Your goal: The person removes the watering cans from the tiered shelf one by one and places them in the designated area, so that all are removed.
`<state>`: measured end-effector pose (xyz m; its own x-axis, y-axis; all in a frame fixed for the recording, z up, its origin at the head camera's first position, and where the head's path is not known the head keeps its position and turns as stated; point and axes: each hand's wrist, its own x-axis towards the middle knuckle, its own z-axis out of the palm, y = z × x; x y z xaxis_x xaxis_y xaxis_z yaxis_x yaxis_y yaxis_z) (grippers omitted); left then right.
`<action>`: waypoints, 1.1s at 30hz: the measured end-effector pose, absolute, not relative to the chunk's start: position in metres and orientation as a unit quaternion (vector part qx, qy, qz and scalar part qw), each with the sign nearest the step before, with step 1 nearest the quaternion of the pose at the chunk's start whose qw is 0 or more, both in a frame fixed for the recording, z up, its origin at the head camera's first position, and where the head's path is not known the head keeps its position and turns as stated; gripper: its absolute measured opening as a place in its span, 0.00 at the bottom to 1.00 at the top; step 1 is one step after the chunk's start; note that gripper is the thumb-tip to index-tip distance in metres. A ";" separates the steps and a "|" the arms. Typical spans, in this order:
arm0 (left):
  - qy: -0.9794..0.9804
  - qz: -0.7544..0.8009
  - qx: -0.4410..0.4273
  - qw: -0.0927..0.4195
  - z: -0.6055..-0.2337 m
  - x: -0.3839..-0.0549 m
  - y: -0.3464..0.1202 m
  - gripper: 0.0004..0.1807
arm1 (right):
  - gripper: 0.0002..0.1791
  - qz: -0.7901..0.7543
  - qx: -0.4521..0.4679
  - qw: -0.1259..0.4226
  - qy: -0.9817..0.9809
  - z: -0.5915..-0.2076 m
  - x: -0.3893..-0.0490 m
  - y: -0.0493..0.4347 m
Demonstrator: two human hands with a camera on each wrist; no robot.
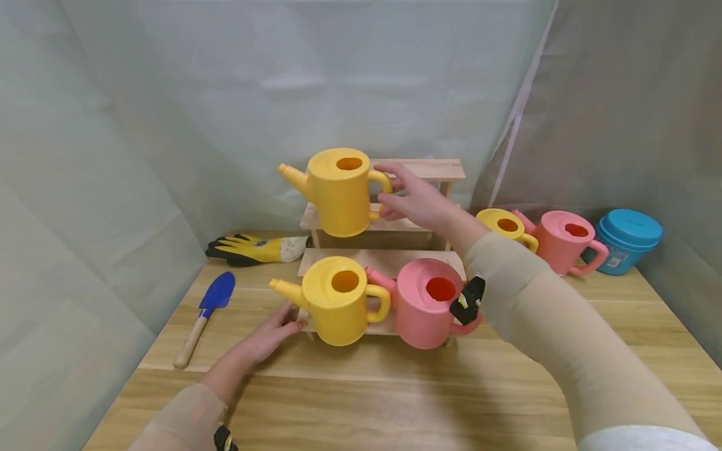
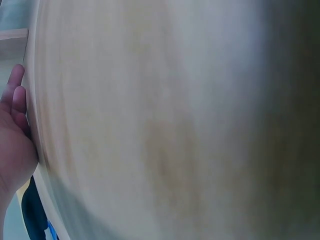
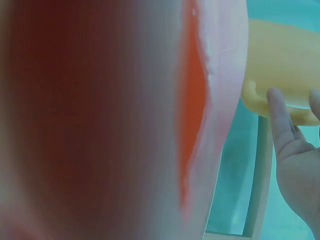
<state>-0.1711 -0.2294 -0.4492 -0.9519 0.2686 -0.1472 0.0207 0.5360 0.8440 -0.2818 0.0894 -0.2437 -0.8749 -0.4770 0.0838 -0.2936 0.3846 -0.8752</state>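
An upper yellow watering can (image 1: 340, 203) stands upright, overlapping the second tier of a wooden stepped stand (image 1: 379, 257). My right hand (image 1: 414, 199) is at its handle, index finger along the top and thumb lower, set apart from each other. In the right wrist view those fingers (image 3: 281, 117) look nearly straight beside the handle. On the lowest tier sit another yellow watering can (image 1: 333, 310) and a pink watering can (image 1: 420, 313), spouts pointing left. My left hand (image 1: 273, 335) rests its extended fingers against the stand's lower left end, with the lower yellow can close by.
Yellow and black gloves (image 1: 254, 248) and a blue hand trowel (image 1: 218, 291) lie on the left. At the right stand a yellow can (image 1: 499, 219), a pink can (image 1: 555, 241) and a blue lidded tub (image 1: 617, 250). Fabric walls (image 1: 316, 81) surround the wooden table (image 1: 350, 407).
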 end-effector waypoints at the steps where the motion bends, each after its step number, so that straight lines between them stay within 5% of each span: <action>1: 0.866 0.475 0.083 0.131 -0.449 -0.171 -0.229 0.36 | 0.31 -0.503 -0.231 0.090 0.828 -0.244 -0.282 0.089; 33: 0.868 0.471 0.088 0.133 -0.450 -0.174 -0.229 0.37 | 0.23 -0.494 -0.158 -0.027 0.854 -0.248 -0.272 0.142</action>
